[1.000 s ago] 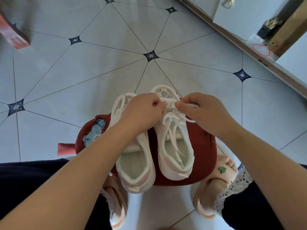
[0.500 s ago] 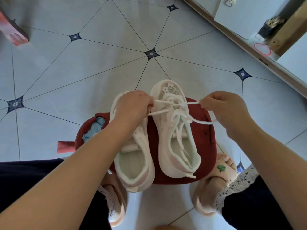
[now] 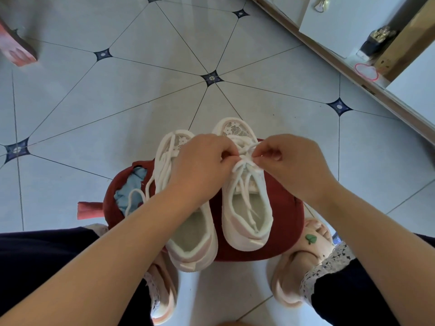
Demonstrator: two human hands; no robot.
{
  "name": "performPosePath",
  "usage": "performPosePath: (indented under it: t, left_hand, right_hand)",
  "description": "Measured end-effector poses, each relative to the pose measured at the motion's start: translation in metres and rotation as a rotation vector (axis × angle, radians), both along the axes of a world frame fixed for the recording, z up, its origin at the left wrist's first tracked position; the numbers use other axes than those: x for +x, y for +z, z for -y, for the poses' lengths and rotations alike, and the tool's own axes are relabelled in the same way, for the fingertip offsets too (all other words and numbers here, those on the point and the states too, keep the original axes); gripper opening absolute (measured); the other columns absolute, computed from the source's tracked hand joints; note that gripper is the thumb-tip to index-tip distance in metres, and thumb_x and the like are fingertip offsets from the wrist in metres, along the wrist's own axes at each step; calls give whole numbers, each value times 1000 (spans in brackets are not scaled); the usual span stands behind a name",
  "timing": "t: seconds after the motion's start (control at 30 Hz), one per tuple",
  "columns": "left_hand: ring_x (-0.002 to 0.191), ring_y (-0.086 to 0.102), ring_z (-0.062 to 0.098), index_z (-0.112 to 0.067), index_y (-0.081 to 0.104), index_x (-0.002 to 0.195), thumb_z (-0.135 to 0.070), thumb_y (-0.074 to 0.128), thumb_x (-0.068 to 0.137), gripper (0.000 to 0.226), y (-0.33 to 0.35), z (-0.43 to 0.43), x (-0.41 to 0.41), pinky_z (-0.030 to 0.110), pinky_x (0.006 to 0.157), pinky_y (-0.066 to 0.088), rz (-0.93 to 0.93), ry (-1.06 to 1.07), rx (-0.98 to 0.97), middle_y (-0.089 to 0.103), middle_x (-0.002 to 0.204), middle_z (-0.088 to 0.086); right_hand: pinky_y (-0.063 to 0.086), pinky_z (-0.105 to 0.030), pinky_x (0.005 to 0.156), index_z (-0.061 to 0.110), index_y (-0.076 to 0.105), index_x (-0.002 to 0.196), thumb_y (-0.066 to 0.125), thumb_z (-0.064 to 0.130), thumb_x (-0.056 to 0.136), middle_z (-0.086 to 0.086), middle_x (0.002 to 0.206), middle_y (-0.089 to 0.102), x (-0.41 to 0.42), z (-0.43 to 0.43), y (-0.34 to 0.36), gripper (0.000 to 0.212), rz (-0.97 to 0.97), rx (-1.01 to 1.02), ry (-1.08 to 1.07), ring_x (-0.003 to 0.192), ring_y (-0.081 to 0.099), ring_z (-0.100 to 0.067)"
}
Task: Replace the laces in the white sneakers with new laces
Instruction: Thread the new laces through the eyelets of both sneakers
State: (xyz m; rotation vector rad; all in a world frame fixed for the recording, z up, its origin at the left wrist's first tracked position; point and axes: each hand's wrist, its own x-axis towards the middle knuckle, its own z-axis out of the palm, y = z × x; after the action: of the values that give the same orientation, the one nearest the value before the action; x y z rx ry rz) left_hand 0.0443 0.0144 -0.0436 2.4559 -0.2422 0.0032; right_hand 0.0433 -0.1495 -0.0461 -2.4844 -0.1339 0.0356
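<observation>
Two white sneakers stand side by side on a dark red stool (image 3: 282, 203), toes pointing away from me. My left hand (image 3: 200, 165) and my right hand (image 3: 292, 163) meet over the tongue of the right sneaker (image 3: 247, 208), each pinching a strand of its white lace (image 3: 244, 163) where the strands cross. Loose lace ends trail down into that shoe's opening. The left sneaker (image 3: 188, 231) lies partly under my left forearm, and its white lace (image 3: 138, 198) loops loose over the stool's left side.
A light blue cloth (image 3: 131, 189) shows through a tear on the stool's left. My slippered feet (image 3: 313, 250) flank the stool on the tiled floor (image 3: 141, 102). A wooden threshold (image 3: 353, 74) runs along the upper right. A pink object (image 3: 16, 50) lies far left.
My hands had pulled the lace strands apart sideways; now they have come back together over the right sneaker's tongue, and the shoe has settled straighter on the stool.
</observation>
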Motion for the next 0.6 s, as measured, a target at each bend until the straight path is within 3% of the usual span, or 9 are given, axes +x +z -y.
performPosePath:
  t: [0.17,0.27,0.43,0.53,0.6]
  left_hand:
    - [69,45,2,-24,69,95,-24,64,83,12,-1,-2,3,29,80,44,-117,-18,-18,55,79,-16]
    - [73,47,2,-24,71,100,-23,63,84,17,3,-3,6,26,79,42,-185,-81,7,58,82,-15]
    - [80,56,9,-20,71,95,-16,64,84,14,7,-2,7,25,81,44,-255,-67,-21,62,80,-9]
    - [90,59,10,-18,73,93,-13,64,83,14,7,0,6,22,83,44,-243,-8,-64,69,92,-3]
    - [91,59,10,-17,73,92,-12,64,82,14,7,2,5,21,83,43,-216,8,-69,69,93,-4]
  right_hand:
    - [37,-1,71,27,69,80,68,17,80,21,76,60,0,0,-2,9,-86,61,59,70,53,10]
    - [38,-2,70,30,65,76,68,16,79,22,76,61,0,-1,-2,15,-119,97,94,70,52,13]
    - [45,-24,76,26,72,87,64,28,83,19,77,60,-1,-2,8,9,-61,-117,173,75,55,-2]
    - [41,-31,69,22,72,83,57,34,85,6,76,65,-3,-8,7,19,95,-321,228,74,58,-18]
    - [39,-29,60,18,67,75,58,32,79,5,68,60,-6,-10,3,17,158,-302,203,68,56,-21]
